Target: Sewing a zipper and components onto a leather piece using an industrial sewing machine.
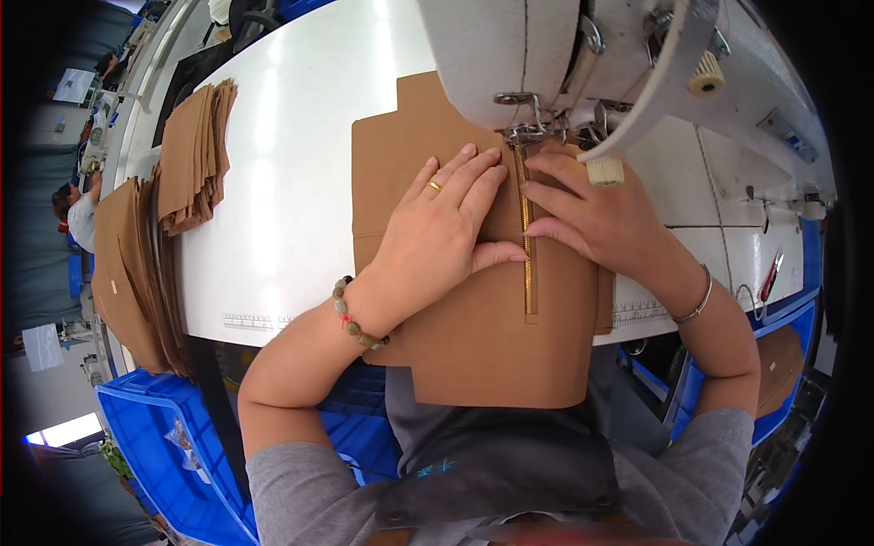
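1. At the far left edge of the worktop [300, 136], a stack of brown cut pieces [194, 155] lies fanned out, and a second, larger stack [132, 273] hangs over the left front corner.
2. Below that corner stands a blue plastic bin [173, 437].
3. The brown leather panel [482, 346] lies flat at the middle of the worktop, its near end hanging over the front edge toward the person's lap.
4. The left hand [446, 223] presses flat on the panel, fingers spread and extended, gripping nothing; a ring sits on one finger and a beaded bracelet [355, 318] on the wrist.
5. A gold zipper [526, 237] runs along the panel from the front toward the sewing machine's presser foot [523, 135], between the two hands.
6. The right hand [592, 218] rests just right of the zipper, fingers pressing down on the panel, not closed around anything; a thin bangle [699, 300] circles the wrist.
7. The white sewing machine [564, 55] stands at the back right of the worktop.
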`<action>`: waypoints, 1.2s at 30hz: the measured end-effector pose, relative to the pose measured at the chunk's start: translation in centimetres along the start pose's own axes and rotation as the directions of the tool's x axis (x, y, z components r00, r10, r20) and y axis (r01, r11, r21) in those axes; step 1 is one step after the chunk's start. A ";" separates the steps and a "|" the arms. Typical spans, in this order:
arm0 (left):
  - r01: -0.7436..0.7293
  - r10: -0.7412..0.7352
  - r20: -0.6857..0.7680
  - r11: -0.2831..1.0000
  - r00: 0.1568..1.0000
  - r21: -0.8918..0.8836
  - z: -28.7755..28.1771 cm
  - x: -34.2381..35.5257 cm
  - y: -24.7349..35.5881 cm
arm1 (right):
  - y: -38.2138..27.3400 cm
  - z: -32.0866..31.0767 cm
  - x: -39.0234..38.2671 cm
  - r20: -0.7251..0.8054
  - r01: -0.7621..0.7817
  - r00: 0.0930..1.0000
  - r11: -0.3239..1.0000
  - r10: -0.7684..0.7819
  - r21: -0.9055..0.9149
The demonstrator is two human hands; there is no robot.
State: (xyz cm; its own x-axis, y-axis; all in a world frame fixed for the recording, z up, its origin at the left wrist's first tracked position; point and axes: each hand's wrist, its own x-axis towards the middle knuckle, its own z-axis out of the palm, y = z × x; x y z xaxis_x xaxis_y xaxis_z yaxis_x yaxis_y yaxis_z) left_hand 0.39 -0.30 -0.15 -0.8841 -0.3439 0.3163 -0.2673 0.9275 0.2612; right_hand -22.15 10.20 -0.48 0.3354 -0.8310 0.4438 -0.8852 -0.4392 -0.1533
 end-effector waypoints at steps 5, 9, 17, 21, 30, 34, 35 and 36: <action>-0.007 0.007 0.016 1.000 1.000 0.001 -0.1 -0.1 0.1 | 0.1 -0.2 -0.1 0.042 0.015 0.999 1.000 -0.015 0.000; -0.027 0.026 0.029 0.999 0.999 0.033 -0.2 0.1 0.1 | -0.1 0.1 0.0 0.001 0.008 1.000 1.000 -0.008 -0.004; -0.030 0.029 0.030 1.000 0.999 0.005 -0.3 0.2 0.0 | -0.2 0.2 0.1 -0.037 0.009 0.999 1.000 -0.008 0.008; -0.028 0.028 0.016 1.000 0.999 0.009 -0.3 0.4 -0.3 | -0.1 0.2 0.4 -0.056 0.008 0.998 1.000 -0.008 -0.003; -0.033 0.032 0.009 0.999 0.999 0.012 0.1 0.2 -0.5 | 0.2 0.2 0.6 -0.112 -0.169 0.982 0.972 0.152 -0.164; -0.018 0.018 0.008 0.998 1.000 0.056 -0.1 -0.1 0.3 | -0.2 -0.2 1.0 -0.086 -0.146 0.988 0.972 0.132 -0.186; 0.012 -0.016 0.038 0.995 0.999 0.095 -0.5 -0.5 1.0 | -0.5 -0.6 0.9 -0.087 -0.139 0.988 0.972 0.125 -0.187; 0.007 -0.007 0.006 0.995 1.000 0.103 -0.8 -1.0 1.9 | -0.7 -1.3 0.8 -0.075 -0.118 0.992 0.974 0.105 -0.195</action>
State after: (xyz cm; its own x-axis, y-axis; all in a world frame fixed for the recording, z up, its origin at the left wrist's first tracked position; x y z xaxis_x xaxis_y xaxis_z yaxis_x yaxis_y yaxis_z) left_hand 1.07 1.71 0.77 -0.8846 -0.3497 0.3086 -0.3112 0.9354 0.1679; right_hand -21.63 10.31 1.10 0.2155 -0.8445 0.4902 -0.9643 -0.2633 -0.0296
